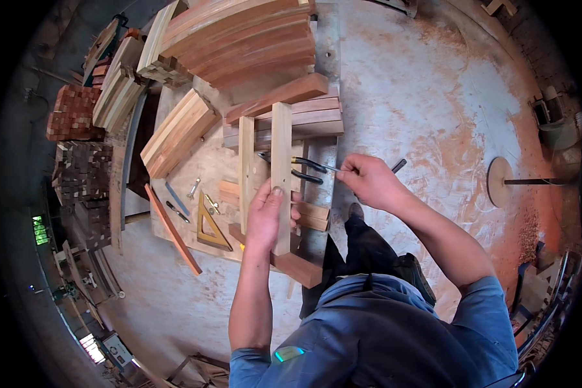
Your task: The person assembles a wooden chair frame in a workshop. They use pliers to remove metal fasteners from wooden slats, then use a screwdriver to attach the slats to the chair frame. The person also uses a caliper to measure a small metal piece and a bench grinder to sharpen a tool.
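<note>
The largest thing is the workbench (218, 165), spreading from the middle of the view toward ten and eleven o'clock. Between eleven and twelve lies a big stack of curved reddish-brown planks (246, 45); at ten o'clock is a smaller bundle of pale boards (178, 132).

The wooden piece being worked on stands at the centre, over the bench: a broad pale upright (281, 145) with a reddish-brown block (297, 268) at its six-o'clock end. The person's left hand (265, 213) grasps the upright, thumb across its face, fingertips showing round its three-o'clock edge. From that hand, an orange-brown strip (172, 229) lies near nine o'clock.

The right hand (372, 178), near three o'clock, has its fingers closed on a slender tool (330, 169), its thin metal shaft pointing toward nine. Pliers (309, 164) with yellow-and-black handles lie partly behind the upright, at the shaft's tip; whether they touch cannot be told. A yellow triangular square (208, 223) sits between eight and nine o'clock from the left hand, a black pen (177, 211) at nine.
</note>
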Available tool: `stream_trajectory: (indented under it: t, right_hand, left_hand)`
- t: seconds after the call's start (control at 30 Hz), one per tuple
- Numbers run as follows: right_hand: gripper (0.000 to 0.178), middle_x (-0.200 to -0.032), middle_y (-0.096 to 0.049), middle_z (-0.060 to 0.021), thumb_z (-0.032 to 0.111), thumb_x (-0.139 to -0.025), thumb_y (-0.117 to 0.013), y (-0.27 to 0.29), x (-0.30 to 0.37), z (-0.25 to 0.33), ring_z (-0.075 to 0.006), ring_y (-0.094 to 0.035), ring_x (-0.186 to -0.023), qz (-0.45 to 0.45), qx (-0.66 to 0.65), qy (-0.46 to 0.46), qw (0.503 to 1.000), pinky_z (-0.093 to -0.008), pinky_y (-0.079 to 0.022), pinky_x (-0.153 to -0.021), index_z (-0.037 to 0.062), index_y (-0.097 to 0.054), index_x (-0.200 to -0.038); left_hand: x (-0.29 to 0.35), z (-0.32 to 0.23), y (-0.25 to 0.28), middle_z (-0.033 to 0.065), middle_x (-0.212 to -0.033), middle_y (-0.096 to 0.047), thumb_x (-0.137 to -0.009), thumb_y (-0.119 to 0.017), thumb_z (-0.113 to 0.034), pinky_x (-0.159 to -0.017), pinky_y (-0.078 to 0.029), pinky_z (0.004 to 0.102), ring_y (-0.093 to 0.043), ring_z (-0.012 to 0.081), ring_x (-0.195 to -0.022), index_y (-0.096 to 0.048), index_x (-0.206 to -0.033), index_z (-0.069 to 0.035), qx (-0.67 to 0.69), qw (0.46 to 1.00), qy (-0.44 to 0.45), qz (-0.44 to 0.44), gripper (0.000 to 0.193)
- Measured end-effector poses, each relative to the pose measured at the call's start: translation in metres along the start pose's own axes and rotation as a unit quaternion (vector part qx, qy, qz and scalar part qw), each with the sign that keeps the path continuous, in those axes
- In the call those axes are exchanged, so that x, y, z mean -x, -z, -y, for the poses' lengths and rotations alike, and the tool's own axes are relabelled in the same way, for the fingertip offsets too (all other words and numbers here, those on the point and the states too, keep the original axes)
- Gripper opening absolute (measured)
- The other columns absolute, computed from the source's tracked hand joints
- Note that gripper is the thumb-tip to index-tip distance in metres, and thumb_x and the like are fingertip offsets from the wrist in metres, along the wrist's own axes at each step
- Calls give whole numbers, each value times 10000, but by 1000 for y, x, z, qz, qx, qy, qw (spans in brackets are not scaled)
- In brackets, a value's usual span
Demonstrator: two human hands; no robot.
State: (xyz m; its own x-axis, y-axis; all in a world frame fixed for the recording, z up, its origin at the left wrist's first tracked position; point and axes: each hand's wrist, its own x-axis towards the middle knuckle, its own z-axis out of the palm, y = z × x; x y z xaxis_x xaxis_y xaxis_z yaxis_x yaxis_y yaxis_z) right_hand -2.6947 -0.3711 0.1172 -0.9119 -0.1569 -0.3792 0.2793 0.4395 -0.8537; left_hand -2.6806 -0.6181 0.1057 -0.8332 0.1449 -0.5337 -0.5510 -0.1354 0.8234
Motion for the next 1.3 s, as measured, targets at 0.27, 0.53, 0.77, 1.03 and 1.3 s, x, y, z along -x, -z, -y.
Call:
stream_trajectory:
  t: [0.27, 0.53, 0.77, 1.03, 1.3]
  right_hand:
    - [281, -747, -631, -156, 263, -914, -611, 2, 18, -38, -239, -605, -697, -6, -33, -17, 999, -363, -484, -655, -15, -645, -892]
    - [295, -711, -621, -97, 266, -928, -602, 4, 26, -62, -174, -580, -675, 15, -104, -47, 993, -344, -476, -631, -21, -649, -880]
    - [272, -702, -610, -61, 254, -934, -589, 16, 32, -58, -132, -550, -647, 27, -150, -68, 986, -307, -448, -593, -9, -644, -895]
    - [175, -640, -528, 2, 193, -940, -580, 24, 41, -87, -77, -462, -519, -37, -192, -107, 975, -252, -364, -461, 29, -599, -881]
    - [142, -678, -579, -10, 155, -930, -597, 15, 63, -93, -68, -473, -462, -73, -185, -133, 971, -249, -370, -396, 29, -632, -876]
  left_hand:
    - [9, -29, 21, 188, -1020, -658, -976, -553, -210, -523, -554, 312, -690, 245, -718, -518, -1191, 19, 19, 999, -35, -24, 317]
    - [14, -34, 19, 220, -1018, -664, -973, -562, -188, -532, -568, 340, -709, 295, -764, -464, -1170, -7, 15, 997, -50, -61, 285]
    - [14, -39, 16, 209, -997, -671, -981, -527, -158, -528, -559, 333, -698, 267, -710, -490, -1188, 2, -6, 995, -52, -85, 264]
    - [-27, 45, -41, 199, -869, -670, -906, -613, -205, -735, -526, 391, -666, 276, -777, -636, -1116, -36, -383, 911, -82, -131, 272]
    - [-47, 86, -36, 219, -987, -617, -828, -661, -204, -880, -482, 449, -593, 385, -968, -666, -1026, 7, -514, 817, -203, -161, 289]
